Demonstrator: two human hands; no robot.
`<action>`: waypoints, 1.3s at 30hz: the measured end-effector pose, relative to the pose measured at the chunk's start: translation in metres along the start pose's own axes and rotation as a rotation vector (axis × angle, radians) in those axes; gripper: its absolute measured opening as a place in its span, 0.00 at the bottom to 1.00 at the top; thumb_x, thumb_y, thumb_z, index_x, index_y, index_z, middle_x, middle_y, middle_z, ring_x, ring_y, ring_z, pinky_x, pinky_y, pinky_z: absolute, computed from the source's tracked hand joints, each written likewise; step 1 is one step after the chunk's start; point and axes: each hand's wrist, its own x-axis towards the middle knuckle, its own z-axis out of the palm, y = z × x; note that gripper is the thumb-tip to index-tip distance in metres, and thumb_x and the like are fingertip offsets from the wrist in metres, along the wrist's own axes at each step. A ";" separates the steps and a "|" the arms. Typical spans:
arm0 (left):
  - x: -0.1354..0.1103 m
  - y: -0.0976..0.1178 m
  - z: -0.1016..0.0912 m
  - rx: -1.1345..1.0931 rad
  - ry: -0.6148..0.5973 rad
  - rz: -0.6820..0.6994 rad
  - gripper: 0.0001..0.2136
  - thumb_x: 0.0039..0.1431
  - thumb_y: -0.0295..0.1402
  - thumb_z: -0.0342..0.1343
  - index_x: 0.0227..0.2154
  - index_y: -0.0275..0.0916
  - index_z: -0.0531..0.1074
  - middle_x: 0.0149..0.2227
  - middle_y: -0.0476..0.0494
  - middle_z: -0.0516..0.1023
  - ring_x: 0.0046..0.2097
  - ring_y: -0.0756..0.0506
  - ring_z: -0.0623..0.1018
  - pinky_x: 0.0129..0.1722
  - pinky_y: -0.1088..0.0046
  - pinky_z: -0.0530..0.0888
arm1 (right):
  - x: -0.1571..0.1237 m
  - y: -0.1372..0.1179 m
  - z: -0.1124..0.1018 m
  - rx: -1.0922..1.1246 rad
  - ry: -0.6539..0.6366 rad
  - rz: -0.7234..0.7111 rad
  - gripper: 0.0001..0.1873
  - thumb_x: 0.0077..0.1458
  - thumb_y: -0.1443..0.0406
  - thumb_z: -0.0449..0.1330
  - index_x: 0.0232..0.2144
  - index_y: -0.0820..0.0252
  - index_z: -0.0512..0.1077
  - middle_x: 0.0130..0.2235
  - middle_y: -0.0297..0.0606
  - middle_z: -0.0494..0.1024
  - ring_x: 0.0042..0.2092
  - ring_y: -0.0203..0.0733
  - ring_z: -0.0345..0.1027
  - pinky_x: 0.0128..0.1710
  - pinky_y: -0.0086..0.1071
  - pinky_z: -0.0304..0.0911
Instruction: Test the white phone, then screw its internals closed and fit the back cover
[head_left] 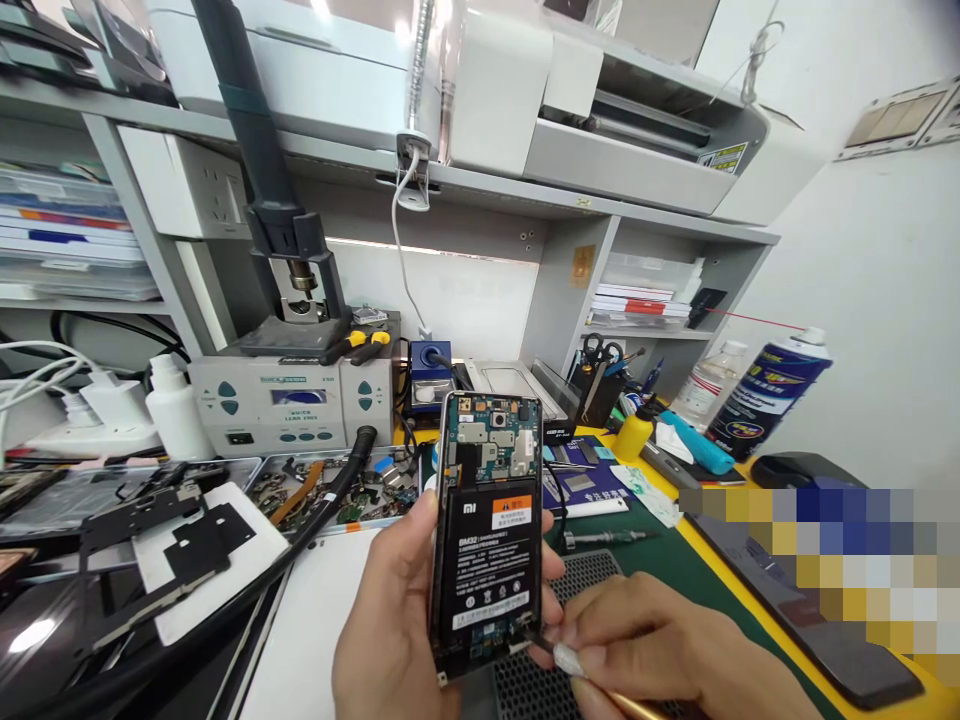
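Note:
An opened smartphone is upright and tilted in my left hand, its back cover off. The fingers wrap round both its edges. A black battery marked BM32 fills its middle, with a green circuit board and a camera above it. My right hand pinches a slim tool with a dark tip, a whitish wrapped collar and a gold-coloured handle. That tip meets the phone's lower right corner, by the small bottom board; the exact contact is too small to make out.
At the left, a hot air station stands behind its black hose and a tray of loose boards. Black phone parts lie on a white panel. A screwdriver, green mat, spray can and dark phone lie rightward.

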 end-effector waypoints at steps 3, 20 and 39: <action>-0.001 -0.001 0.000 0.015 0.020 0.011 0.23 0.60 0.46 0.53 0.35 0.28 0.81 0.32 0.32 0.83 0.31 0.39 0.81 0.31 0.65 0.78 | 0.009 -0.004 -0.002 -0.036 0.039 -0.015 0.15 0.57 0.78 0.62 0.40 0.56 0.79 0.37 0.38 0.85 0.39 0.39 0.82 0.41 0.23 0.77; -0.001 -0.004 -0.002 0.043 0.022 0.043 0.20 0.57 0.43 0.54 0.36 0.29 0.81 0.32 0.32 0.83 0.31 0.39 0.81 0.31 0.65 0.78 | 0.028 -0.022 -0.005 -0.177 0.069 0.059 0.18 0.53 0.77 0.67 0.18 0.53 0.75 0.27 0.28 0.84 0.26 0.32 0.81 0.31 0.11 0.73; 0.000 -0.003 -0.002 0.034 0.001 0.024 0.21 0.58 0.45 0.54 0.37 0.28 0.81 0.32 0.33 0.83 0.31 0.40 0.81 0.32 0.66 0.77 | 0.010 -0.010 -0.002 -0.099 0.024 0.057 0.11 0.60 0.75 0.60 0.33 0.57 0.79 0.33 0.37 0.85 0.36 0.37 0.82 0.40 0.20 0.76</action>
